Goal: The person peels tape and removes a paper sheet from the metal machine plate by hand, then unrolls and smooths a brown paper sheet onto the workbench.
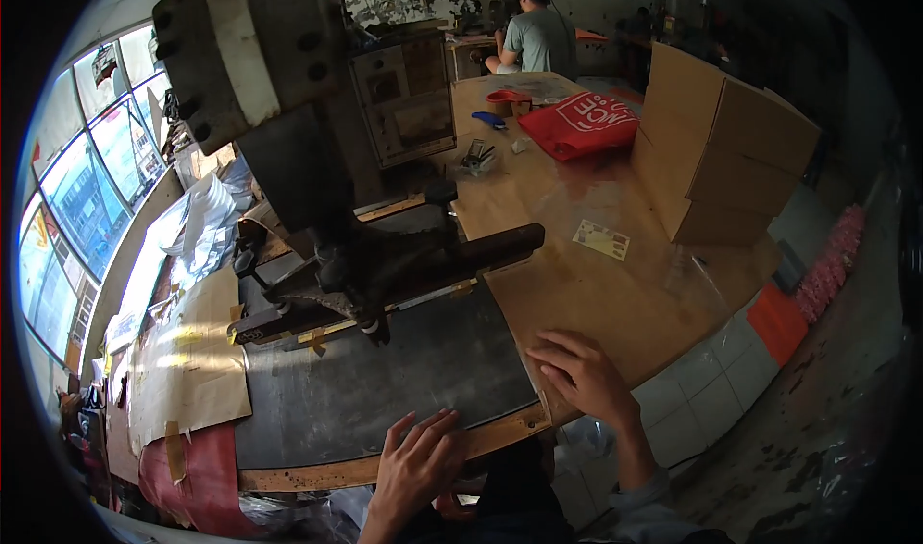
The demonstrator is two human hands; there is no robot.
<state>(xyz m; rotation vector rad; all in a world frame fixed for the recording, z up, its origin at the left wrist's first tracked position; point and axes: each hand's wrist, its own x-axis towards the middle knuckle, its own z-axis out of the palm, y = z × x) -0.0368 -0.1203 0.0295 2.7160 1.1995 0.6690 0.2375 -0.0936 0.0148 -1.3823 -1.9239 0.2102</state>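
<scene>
My left hand (420, 459) is at the front edge of a dark flat plate (404, 381), its fingers apart and the fingertips over the plate. Nothing shows in it. To the right, my right hand (585, 379) is over the near edge of a brown-covered table (577, 299), beside the plate's right side. Its fingers are loosely bent and hold nothing that I can see. Beyond the hands, a dark metal press-like machine (332, 246) stands over the plate, with a long bar (490, 246) across it. A wooden strip (385, 462) edges the plate at the front.
A cardboard box (716, 150) and a red bag (582, 126) stand on the table, near a printed yellowish card (601, 239), blue object (488, 119) and red tape roll (508, 96). Cardboard (192, 361) lies left. A person (538, 35) sits at the back.
</scene>
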